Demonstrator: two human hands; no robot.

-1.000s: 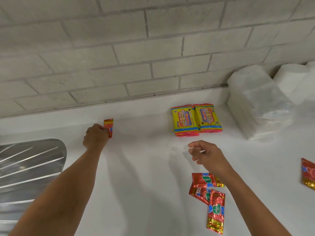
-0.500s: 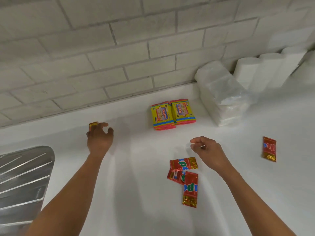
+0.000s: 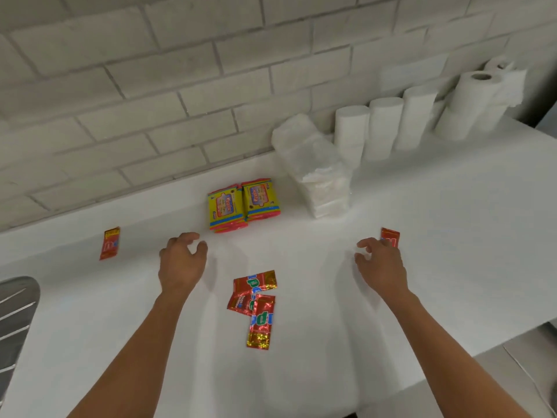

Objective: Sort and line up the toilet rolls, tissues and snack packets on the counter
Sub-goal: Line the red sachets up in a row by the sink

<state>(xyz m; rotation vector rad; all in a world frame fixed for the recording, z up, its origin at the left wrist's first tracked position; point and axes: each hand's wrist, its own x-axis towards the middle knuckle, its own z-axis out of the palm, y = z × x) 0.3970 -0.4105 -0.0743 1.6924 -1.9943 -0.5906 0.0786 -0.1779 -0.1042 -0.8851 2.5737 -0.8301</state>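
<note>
One red snack packet (image 3: pixel 110 243) lies alone at the back left of the white counter (image 3: pixel 452 267). My left hand (image 3: pixel 181 263) hovers to its right, fingers loosely curled and holding nothing. A small pile of red foil packets (image 3: pixel 255 303) lies between my arms. My right hand (image 3: pixel 380 265) reaches over another red packet (image 3: pixel 390 236), partly hiding it; its fingers are relaxed and I cannot see a grip. Two yellow tissue packs (image 3: pixel 243 204) lie side by side near the wall. A wrapped white tissue stack (image 3: pixel 316 167) and a row of toilet rolls (image 3: pixel 385 128) stand at the back right.
A metal sink drainboard (image 3: pixel 15 321) is at the far left edge. A grey brick wall (image 3: pixel 180 86) backs the counter. The counter's right end drops off at the lower right. A kitchen roll (image 3: pixel 473 104) stands at the far end of the row.
My left hand let go of the red packet at the back left and moved right. My right hand moved right to the lone red packet. The view has swung right.
</note>
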